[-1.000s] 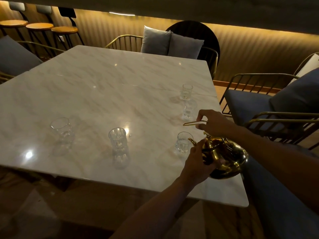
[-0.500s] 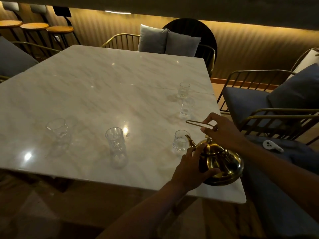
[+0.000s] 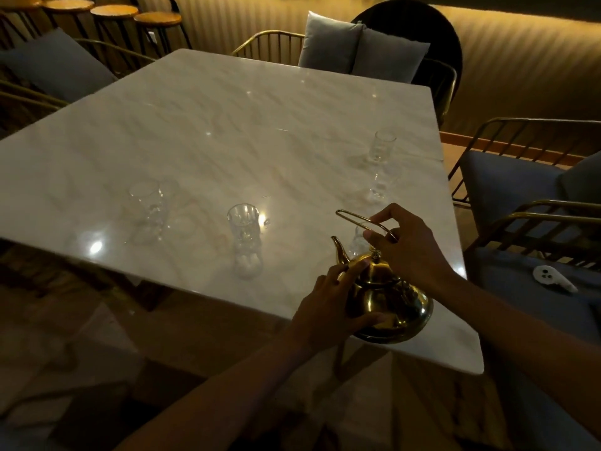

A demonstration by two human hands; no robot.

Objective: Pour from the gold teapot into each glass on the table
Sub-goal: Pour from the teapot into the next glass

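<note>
The gold teapot (image 3: 388, 299) is coming back upright now, and that is the change worth calling: a second ago it was tipped over with its spout down at the rim of the nearest glass (image 3: 357, 244), and now the spout is pointing up and away, clear of that glass. The teapot is sitting low at the near right corner of the marble table (image 3: 227, 125); whether its base is touching the top or hanging just above it, I cannot tell.

The right hand (image 3: 409, 252) is pinching the thin wire handle between thumb and fingertips, closed on it and taking the weight from above. The left hand (image 3: 328, 310) is wrapping around the teapot's body, thumb underneath and fingers up on the shoulder near the lid, steadying it.

So that nearest glass, half hidden behind the spout and the right hand, is looking like the one just served, though the light is too dim to show any liquid in it.

Three more are waiting: the middle glass (image 3: 244, 227) just to the left, the far left glass (image 3: 148, 208) beyond it, and the tall glass (image 3: 383, 151) well back along the right edge. My read is that the pour is pausing between glasses, with the middle glass the easiest next reach.
</note>
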